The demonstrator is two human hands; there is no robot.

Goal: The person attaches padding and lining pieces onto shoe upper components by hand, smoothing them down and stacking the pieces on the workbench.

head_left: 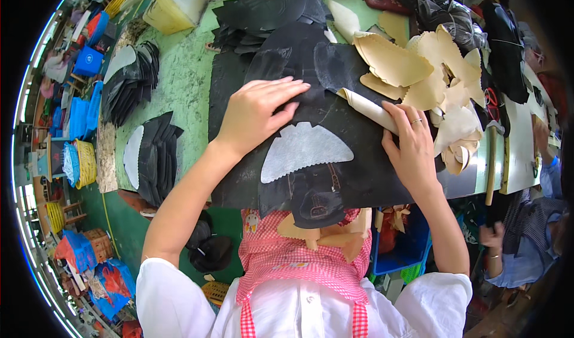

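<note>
My left hand (260,108) lies with fingers stretched out over black cut pieces (293,54) on a dark work mat (233,179). My right hand (412,141), a ring on one finger, grips the near end of a curled cream leather piece (365,108) between thumb and fingers. Between my hands, close to my body, a pale grey piece (308,150) with a scalloped edge rests on black material. Below it a black piece (317,206) overhangs the mat's front edge. What lies under my left palm is hidden.
Loose cream leather pieces (430,69) heap up at the right, beside a hammer (492,164) and red-handled scissors (491,104). Stacked black pieces stand at the left (158,158) and back (263,9). A yellowish container (173,6) is back left. Another person's hand (493,239) shows far right.
</note>
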